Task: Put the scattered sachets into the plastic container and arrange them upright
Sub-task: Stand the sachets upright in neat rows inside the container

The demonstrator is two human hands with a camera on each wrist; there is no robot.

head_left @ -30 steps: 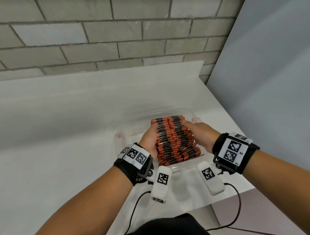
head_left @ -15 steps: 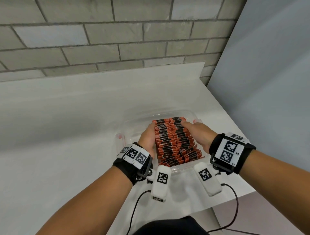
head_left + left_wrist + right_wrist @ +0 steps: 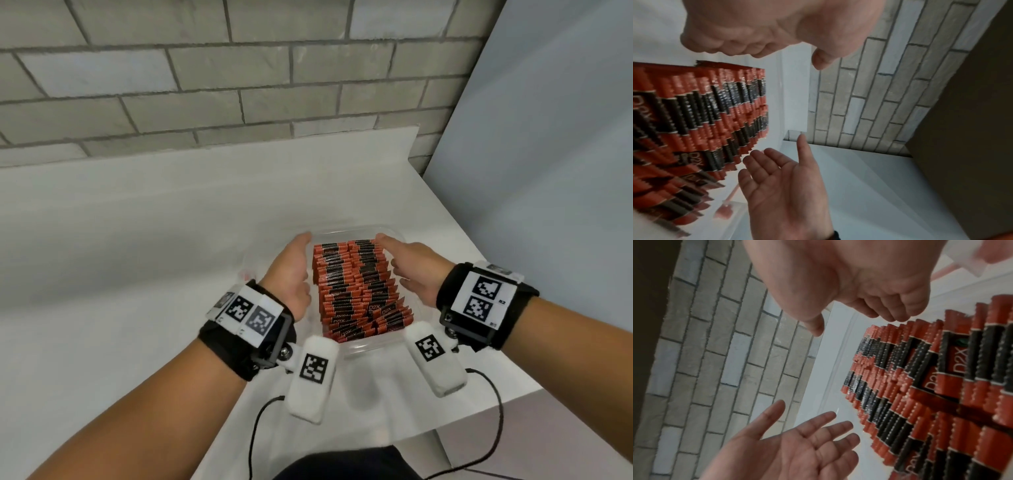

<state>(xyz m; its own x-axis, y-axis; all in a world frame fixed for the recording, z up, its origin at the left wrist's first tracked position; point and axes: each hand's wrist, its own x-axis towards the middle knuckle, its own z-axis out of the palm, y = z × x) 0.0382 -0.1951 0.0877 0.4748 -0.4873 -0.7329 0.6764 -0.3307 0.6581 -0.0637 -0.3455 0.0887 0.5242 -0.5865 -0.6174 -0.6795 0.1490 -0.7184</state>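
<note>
flanking the sachets [image 3: 356, 291] packed upright inside the plastic container [image 3: 363, 346], left hand [image 3: 291, 274] and right hand [image 3: 411, 270] spread, holding nothing; light, slippery, floppy packets, likely best squeezed from both sides.

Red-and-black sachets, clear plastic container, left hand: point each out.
red-and-black sachets [image 3: 356, 287], head view, top edges mid-block
clear plastic container [image 3: 373, 346], head view, near rim
left hand [image 3: 291, 274], head view, back of hand

A plain, bare work corner, perhaps a lab or recording space: a white bench [image 3: 137, 274] against a grey brick wall [image 3: 205, 85], a smooth grey panel [image 3: 548, 171] at right.
</note>
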